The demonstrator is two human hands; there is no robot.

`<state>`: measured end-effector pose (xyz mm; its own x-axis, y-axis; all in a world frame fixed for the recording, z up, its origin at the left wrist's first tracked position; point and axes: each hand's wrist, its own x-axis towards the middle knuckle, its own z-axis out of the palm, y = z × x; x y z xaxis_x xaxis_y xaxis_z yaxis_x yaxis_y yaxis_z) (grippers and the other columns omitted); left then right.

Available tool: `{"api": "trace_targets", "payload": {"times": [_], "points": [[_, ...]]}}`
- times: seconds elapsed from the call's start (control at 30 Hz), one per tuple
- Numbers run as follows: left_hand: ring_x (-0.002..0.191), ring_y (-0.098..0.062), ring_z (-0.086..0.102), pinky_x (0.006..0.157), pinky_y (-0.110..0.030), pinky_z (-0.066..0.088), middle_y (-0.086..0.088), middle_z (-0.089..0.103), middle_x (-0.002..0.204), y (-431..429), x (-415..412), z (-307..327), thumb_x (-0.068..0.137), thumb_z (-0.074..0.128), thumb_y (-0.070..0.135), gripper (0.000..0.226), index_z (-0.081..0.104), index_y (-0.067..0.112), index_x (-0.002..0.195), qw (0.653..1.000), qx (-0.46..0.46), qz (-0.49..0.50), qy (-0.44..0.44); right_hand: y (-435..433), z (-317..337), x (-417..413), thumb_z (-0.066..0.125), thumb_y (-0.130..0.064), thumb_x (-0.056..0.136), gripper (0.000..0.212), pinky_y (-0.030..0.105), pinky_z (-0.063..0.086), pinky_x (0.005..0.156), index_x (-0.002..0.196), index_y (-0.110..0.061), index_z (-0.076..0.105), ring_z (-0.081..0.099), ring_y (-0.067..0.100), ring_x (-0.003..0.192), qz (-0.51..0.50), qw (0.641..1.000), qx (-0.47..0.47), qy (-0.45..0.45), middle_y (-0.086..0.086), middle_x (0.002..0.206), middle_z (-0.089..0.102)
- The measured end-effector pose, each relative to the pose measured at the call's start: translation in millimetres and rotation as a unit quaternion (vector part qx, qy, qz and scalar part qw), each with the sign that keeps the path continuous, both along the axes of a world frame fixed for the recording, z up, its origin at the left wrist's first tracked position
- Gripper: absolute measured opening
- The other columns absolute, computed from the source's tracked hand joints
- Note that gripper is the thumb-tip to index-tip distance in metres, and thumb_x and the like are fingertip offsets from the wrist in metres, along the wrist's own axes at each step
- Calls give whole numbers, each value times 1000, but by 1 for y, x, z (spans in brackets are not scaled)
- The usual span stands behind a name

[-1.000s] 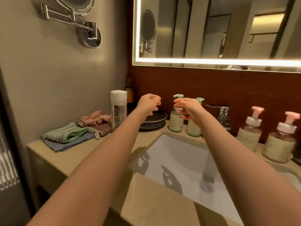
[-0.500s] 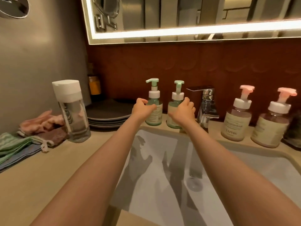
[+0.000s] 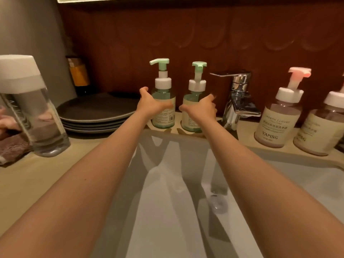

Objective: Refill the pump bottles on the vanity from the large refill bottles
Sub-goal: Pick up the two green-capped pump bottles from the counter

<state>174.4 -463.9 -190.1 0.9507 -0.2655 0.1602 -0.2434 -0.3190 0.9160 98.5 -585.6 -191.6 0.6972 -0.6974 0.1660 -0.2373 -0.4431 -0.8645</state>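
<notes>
Your left hand (image 3: 151, 106) is spread open, thumb up and fingers curling round the front of the left green-pump bottle (image 3: 163, 101); it looks to be touching the glass, but it hasn't closed on it. Your right hand (image 3: 202, 108) is open too, cupped vs. the right green-pump bottle (image 3: 193, 107), thumb pointing to 9 o'clock, fingers reaching to 1 o'clock round the far side; contact likely, no firm hold that I can see. Both bottles stand upright on the vanity ledge (image 3: 245, 127) at 12 o'clock from your hands, just beside each other, pumps screwed on. Each seems to hold only a low level of liquid, tho the labels hide most of it. So progress, as I judge it: nothing refilled yet, no cap off, you're at the pick-up step. Left to do: grab, unscrew pumps, pour, recap, put back. The chrome faucet (image 3: 236, 97) sits just at 3 o'clock of the right bottle, so mind your knuckles. Further at 3 o'clock stand two pink-pump YAPING bottles (image 3: 277, 120), bigger, prob. your refill stock, caps on. At 9 o'clock: stacked dark plates (image 3: 96, 112), then a clear tumbler with white lid (image 3: 31, 108). The sink basin (image 3: 297, 179) lies under your forearms.
</notes>
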Motion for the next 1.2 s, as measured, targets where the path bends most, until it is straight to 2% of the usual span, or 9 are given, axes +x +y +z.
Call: {"api": "trace_targets", "payload": {"times": [0.13,0.27,0.37,0.5,0.63,0.7,0.87,1.03,1.2], "points": [[131,-28,41,105,-45,37,-10,40,142,-3,6,-7,71,80,22,99,14,13,145,1000,20,8,-8,-2,-7,9,77,-33,73,96,48,35,106,145,-8,17,35,33,132,-28,1000,-9,-1,14,144,36],[130,-26,44,102,-42,40,-7,45,141,-2,6,-5,67,83,29,95,27,12,143,997,40,54,-45,-5,-7,10,78,-31,71,80,44,42,101,134,-7,35,42,29,126,-36,999,-13,-18,11,135,44],[129,-24,45,100,-39,41,-6,47,139,0,0,-8,65,83,35,95,32,12,142,994,55,67,-63,-3,-7,4,78,-30,72,78,43,41,102,133,-6,36,41,30,126,-46,999,-2,-27,13,134,43],[116,-20,55,84,-29,43,-3,58,124,13,-16,-4,66,83,34,73,50,15,128,993,52,63,-88,7,-3,-10,79,-29,71,91,47,38,104,141,-5,26,38,31,130,-48,998,9,-24,14,142,34],[116,-19,52,88,-33,44,-3,53,125,35,-34,7,60,85,38,83,45,15,128,989,67,71,-113,19,8,-28,79,-28,71,84,38,41,97,137,-8,30,42,28,125,-28,997,21,-74,11,139,37],[114,-19,52,84,-30,43,-3,52,124,48,-46,13,59,86,36,82,42,14,126,989,61,80,-109,30,22,-39,79,-28,71,81,34,41,91,135,-10,31,44,25,123,0,996,20,-90,9,137,39],[110,-18,49,81,-28,39,3,45,109,87,-83,35,67,82,33,78,34,12,125,987,41,114,-105,67,46,-60,80,-30,70,82,34,42,90,133,-10,32,46,25,121,53,994,24,-92,8,134,42],[118,-25,49,90,-34,42,-7,49,125,136,-116,41,67,81,35,81,32,10,127,981,44,160,-102,109,47,-74,81,-28,68,82,35,44,89,132,-8,34,48,26,119,103,992,27,-74,9,132,46],[116,-26,49,91,-38,42,-8,50,123,198,-142,36,65,83,35,81,33,10,123,969,61,216,-106,163,44,-84,82,-28,67,83,40,44,96,132,-8,34,47,27,121,177,982,19,-58,9,132,47]]}}
